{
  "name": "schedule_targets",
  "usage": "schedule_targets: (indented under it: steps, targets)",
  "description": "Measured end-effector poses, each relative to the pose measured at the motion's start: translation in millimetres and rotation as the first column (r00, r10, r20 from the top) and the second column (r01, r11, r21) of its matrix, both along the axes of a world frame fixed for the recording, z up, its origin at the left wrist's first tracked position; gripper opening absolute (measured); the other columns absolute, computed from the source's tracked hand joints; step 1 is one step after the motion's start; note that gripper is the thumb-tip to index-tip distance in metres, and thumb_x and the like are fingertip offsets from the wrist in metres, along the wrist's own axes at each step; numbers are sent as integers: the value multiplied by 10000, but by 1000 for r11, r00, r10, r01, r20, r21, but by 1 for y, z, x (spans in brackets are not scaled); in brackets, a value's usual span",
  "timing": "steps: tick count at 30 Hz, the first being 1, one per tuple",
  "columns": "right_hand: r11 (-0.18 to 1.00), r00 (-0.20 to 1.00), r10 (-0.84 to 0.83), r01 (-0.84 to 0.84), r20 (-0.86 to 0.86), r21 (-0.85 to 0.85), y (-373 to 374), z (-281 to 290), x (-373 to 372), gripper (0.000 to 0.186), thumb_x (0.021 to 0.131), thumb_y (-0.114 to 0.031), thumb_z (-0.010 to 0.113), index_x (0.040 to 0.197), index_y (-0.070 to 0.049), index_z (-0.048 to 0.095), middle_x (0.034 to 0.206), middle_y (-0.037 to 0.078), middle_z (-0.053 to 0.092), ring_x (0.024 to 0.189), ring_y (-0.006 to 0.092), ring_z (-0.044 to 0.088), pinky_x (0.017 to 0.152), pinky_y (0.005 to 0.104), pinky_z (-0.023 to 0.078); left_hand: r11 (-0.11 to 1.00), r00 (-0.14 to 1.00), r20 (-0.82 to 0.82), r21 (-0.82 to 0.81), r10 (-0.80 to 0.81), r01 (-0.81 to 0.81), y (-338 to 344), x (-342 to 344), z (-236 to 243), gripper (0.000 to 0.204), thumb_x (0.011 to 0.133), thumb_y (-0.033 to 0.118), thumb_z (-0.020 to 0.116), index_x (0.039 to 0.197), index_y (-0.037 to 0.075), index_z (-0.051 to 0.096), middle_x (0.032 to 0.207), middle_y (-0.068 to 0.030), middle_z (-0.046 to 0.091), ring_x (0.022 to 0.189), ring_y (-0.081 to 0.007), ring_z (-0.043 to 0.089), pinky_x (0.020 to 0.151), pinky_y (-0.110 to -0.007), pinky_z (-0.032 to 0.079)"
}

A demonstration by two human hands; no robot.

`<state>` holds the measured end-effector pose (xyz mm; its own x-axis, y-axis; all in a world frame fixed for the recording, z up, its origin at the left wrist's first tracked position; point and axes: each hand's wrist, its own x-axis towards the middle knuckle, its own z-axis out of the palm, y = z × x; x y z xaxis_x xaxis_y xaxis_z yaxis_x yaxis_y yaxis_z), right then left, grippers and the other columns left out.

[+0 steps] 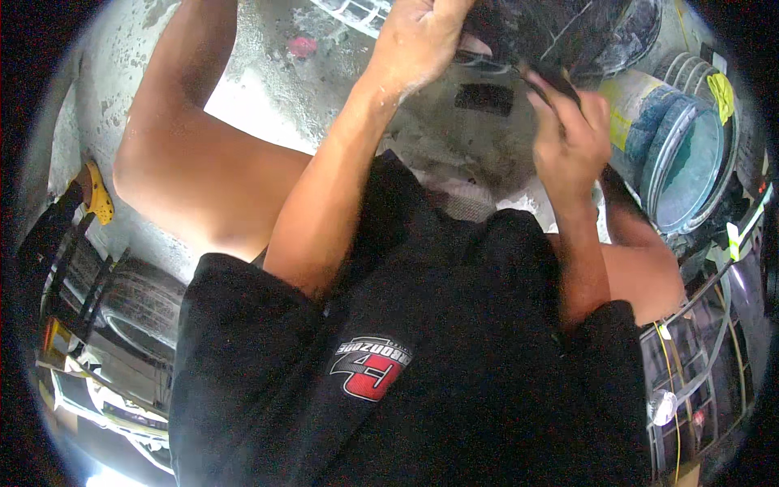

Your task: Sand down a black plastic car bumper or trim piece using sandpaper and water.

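A dark, rounded rubber-like object (535, 32), partly cut off at the top edge, sits in front of the crouching person. It looks stiff, fairly heavy and dusty, best gripped at its rim. The left hand (418, 40) clasps its near edge; the right hand (568, 138) pinches a small dark tool (556, 81) against it. A pale blue plastic bucket (677, 154) lies beside on grey, stained concrete floor (260, 65).

Stacked pale blue buckets (686, 154), yellow clog (99, 197), tyre (142, 304), wet concrete floor (268, 81)
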<state>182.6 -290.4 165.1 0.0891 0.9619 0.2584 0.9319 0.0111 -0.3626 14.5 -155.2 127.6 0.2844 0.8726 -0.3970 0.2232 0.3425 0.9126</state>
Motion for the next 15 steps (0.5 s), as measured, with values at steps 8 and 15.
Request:
schedule_targets:
  steps: [8, 15]
  targets:
    - [996, 996, 77, -75, -35, 43, 18, 16, 9, 340, 795, -13, 778, 1110, -135, 814, 1073, 114, 711, 960, 295, 662, 867, 392, 536, 980, 936, 349, -200, 51, 21, 1, 3, 18, 602, 1076, 502, 499, 925, -36, 722, 808, -19, 680, 717, -110, 600, 707, -299, 498]
    - [993, 997, 70, -67, -35, 95, 16, -9, -5, 411, 734, -30, 835, 1129, -141, 809, 1014, 111, 674, 909, 293, 662, 799, 359, 545, 973, 973, 229, -226, 10, 44, -1, -2, 0, 675, 1054, 565, 506, 943, -68, 713, 817, -35, 672, 803, -127, 596, 779, -316, 498]
